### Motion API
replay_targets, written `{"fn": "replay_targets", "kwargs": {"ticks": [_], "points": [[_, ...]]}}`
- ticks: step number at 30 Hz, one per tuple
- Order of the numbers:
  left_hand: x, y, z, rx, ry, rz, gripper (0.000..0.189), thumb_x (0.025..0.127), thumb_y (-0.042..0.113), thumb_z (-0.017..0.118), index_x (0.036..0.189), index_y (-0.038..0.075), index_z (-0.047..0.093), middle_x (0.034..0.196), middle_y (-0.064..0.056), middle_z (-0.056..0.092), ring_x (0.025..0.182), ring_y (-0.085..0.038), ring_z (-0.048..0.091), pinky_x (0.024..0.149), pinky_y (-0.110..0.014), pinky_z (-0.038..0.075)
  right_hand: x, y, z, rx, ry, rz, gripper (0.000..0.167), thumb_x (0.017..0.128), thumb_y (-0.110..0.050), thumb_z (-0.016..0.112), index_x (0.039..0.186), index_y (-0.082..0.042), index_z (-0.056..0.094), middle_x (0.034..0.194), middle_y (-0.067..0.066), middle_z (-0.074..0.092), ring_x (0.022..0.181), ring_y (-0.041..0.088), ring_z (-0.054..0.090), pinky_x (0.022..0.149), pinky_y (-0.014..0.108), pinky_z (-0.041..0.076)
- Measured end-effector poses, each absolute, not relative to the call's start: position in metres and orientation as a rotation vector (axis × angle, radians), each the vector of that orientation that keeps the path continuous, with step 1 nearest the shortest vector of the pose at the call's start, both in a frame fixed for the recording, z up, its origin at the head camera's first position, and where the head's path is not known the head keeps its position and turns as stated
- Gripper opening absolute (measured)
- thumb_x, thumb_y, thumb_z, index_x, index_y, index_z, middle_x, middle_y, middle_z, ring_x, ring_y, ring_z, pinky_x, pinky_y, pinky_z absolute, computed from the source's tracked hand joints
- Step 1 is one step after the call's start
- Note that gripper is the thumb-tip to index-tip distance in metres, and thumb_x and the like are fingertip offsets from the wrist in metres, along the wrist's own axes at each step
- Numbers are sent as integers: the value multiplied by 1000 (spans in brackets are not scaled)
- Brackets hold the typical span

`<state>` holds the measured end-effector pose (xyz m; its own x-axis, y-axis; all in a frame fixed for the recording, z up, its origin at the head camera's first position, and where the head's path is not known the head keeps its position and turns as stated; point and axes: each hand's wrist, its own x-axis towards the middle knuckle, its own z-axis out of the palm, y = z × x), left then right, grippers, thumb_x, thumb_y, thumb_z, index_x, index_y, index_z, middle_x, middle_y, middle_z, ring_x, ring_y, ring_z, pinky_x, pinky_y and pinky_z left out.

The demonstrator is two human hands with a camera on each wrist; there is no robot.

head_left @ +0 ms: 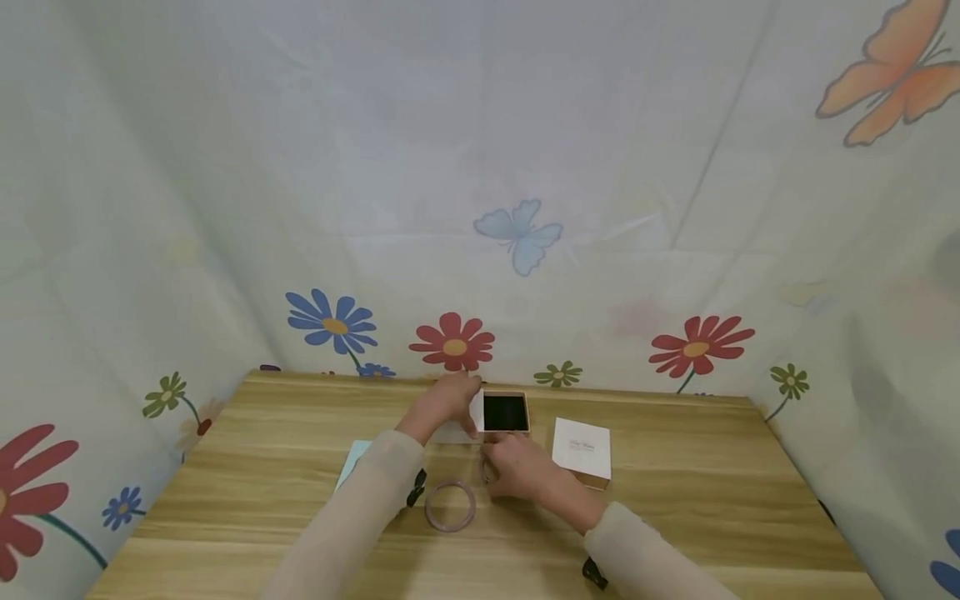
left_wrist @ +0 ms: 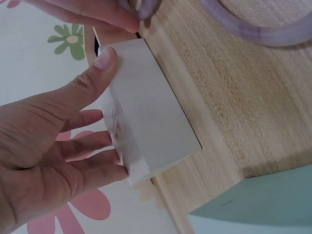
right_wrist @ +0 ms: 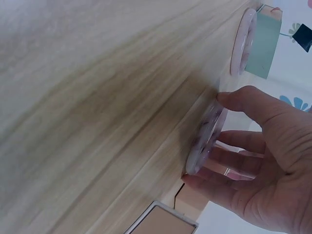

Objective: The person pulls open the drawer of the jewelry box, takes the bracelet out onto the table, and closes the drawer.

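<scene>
My left hand (head_left: pixel 452 404) grips the white sleeve (left_wrist: pixel 151 102) of a drawer box, thumb near its right end and fingers along its lettered face. A brown tray with black lining (head_left: pixel 506 412) sticks out of the sleeve's right end. Just in front of that tray, my right hand (head_left: pixel 519 468) pinches a pale purple bangle (right_wrist: pixel 208 131) between thumb and fingers. The bangle stands tilted, close over the wood. A second pale purple bangle (head_left: pixel 427 510) lies flat on the table, to the left of my right hand.
A second white box (head_left: pixel 582 448) with a brown end stands to the right of my right hand. Partly behind the left forearm is a light blue-green box (left_wrist: pixel 263 204). The wooden table (head_left: pixel 720 500) ends at a flower-printed curtain (head_left: pixel 600 317) at the back.
</scene>
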<state>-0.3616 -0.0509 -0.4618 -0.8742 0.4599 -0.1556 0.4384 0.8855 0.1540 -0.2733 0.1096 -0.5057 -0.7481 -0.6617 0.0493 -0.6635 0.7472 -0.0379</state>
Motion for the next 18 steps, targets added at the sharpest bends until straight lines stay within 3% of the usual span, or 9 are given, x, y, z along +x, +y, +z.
{"fn": "replay_targets", "kwargs": {"ticks": [5, 12, 15, 18], "points": [[-363, -51, -463, 672, 2866, 187, 83, 67, 37, 97, 133, 5, 59, 124, -12, 65, 113, -29, 60, 98, -42, 51, -271, 111, -505, 1139, -2858, 101, 28, 78, -22, 83, 99, -6, 74, 120, 14, 69, 102, 24, 69, 90, 34, 55], [-361, -53, -465, 674, 2855, 182, 85, 67, 37, 96, 136, 4, 57, 127, -13, 64, 116, -30, 59, 99, -42, 50, -265, 112, -508, 1164, -2869, 127, 37, 86, -25, 82, 115, -4, 72, 128, 16, 65, 115, 30, 64, 97, 38, 53], [-361, -52, -465, 668, 2865, 201, 85, 67, 37, 96, 135, 5, 58, 127, -14, 64, 116, -30, 60, 100, -43, 50, -265, 113, -505, 1150, -2885, 158, 37, 88, -27, 81, 117, -6, 72, 130, 14, 64, 114, 27, 64, 93, 35, 55], [-362, -51, -464, 686, 2861, 185, 84, 66, 38, 97, 134, 5, 58, 125, -13, 65, 116, -30, 60, 98, -43, 51, -265, 117, -500, 1145, -2869, 263, 28, 91, -25, 78, 113, -8, 74, 126, 11, 66, 109, 24, 66, 84, 33, 57]]}}
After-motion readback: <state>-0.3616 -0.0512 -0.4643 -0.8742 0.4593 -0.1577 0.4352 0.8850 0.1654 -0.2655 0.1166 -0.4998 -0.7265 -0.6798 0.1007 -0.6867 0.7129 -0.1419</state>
